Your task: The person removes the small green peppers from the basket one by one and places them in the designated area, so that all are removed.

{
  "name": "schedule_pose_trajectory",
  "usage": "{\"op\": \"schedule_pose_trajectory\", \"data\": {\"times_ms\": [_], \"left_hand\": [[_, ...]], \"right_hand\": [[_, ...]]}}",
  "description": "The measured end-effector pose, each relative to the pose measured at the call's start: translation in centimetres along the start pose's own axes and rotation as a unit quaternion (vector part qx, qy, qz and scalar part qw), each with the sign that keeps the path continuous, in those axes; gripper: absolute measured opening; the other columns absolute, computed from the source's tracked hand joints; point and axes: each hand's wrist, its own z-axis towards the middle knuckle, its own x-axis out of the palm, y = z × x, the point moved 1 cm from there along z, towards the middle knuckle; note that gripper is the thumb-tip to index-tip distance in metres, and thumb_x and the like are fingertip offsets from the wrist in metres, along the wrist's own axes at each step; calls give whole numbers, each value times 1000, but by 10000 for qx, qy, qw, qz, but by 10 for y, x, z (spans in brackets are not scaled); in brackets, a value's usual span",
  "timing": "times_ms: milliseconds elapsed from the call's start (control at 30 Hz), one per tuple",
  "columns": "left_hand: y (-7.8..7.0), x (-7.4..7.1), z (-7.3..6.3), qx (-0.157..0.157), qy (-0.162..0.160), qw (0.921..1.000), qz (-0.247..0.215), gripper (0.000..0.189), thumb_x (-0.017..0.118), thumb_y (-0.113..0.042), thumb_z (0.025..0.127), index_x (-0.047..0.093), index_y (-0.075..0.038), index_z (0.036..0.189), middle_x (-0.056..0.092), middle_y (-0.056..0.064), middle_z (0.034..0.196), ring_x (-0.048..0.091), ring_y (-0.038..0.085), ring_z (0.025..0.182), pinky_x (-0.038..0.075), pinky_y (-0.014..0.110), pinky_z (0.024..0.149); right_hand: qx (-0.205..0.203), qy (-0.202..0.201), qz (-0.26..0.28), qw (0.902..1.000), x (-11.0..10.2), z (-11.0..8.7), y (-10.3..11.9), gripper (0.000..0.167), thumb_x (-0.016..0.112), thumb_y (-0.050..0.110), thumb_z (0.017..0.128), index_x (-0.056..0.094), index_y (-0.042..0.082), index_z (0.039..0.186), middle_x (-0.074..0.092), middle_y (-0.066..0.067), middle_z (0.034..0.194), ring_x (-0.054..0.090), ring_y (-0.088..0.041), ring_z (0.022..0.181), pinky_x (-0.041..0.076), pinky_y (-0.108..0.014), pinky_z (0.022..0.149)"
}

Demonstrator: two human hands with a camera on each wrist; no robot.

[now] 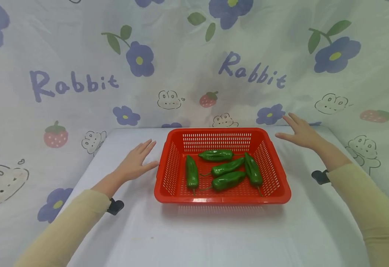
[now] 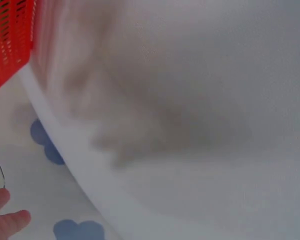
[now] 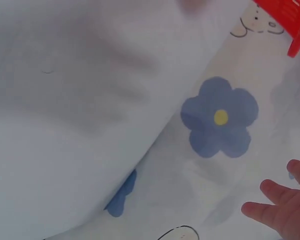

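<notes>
On the big white table sits the red basket, with the left hand near one side and the right hand near the other, fingers straight and holding nothing. Gripping both sides evenly would likely keep it flat, so the five green peppers inside do not roll.
</notes>
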Motion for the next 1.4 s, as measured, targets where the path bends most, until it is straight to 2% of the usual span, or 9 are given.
{"op": "schedule_pose_trajectory", "data": {"times_ms": [133,233,400,567,800,1067,1233,1400], "left_hand": [[-7,1,1,183,-30,9995,-260,80,54,-50,85,19,-13,147,19,13,151,18,37,136,21,62,104],[-12,2,2,270,5,9976,-640,79,56,-48,85,21,-13,146,19,12,151,19,35,137,25,62,102],[-18,7,4,416,176,9900,-1335,76,58,-41,85,22,-14,146,18,9,152,16,34,137,27,63,100],[-20,11,5,534,169,9830,-1746,73,58,-33,85,23,-14,146,17,9,152,16,33,137,27,64,99],[-25,11,7,647,198,9830,-1707,71,61,-29,85,25,-12,144,17,10,152,17,34,137,27,62,100],[-23,15,9,701,316,9834,-1640,70,61,-30,85,27,-12,144,15,9,152,15,34,137,30,62,99],[-21,18,11,819,307,9794,-1819,65,60,-28,84,33,-13,141,15,7,152,15,34,137,34,60,97],[-16,20,10,1020,305,9710,-2143,62,60,-25,84,36,-11,139,14,8,152,12,35,137,32,62,97]], "right_hand": [[-71,-42,-23,10000,-2,1,6,88,56,49,84,13,4,146,5,-29,148,8,-50,132,16,-71,97],[-146,-88,-31,9998,-3,1,11,87,58,48,83,15,4,145,7,-29,148,10,-50,133,18,-70,97],[-280,-82,-32,9996,-2,3,17,86,59,47,83,18,3,145,9,-29,148,11,-49,133,18,-69,98],[-404,-63,-66,9991,1,3,21,84,60,45,83,20,3,144,9,-28,148,11,-49,133,17,-69,99],[-645,2,41,9979,5,0,25,85,62,45,82,22,2,143,10,-28,148,12,-49,133,17,-68,100],[-723,107,-54,9973,14,-2,30,84,63,45,80,24,7,144,13,-24,149,12,-46,134,16,-67,101],[-849,175,-171,9961,14,-4,37,83,61,46,81,24,7,144,15,-25,149,13,-48,133,17,-67,101],[-1003,236,-324,9941,15,-3,44,82,60,47,82,24,7,144,16,-25,148,14,-48,133,17,-66,102]]}}
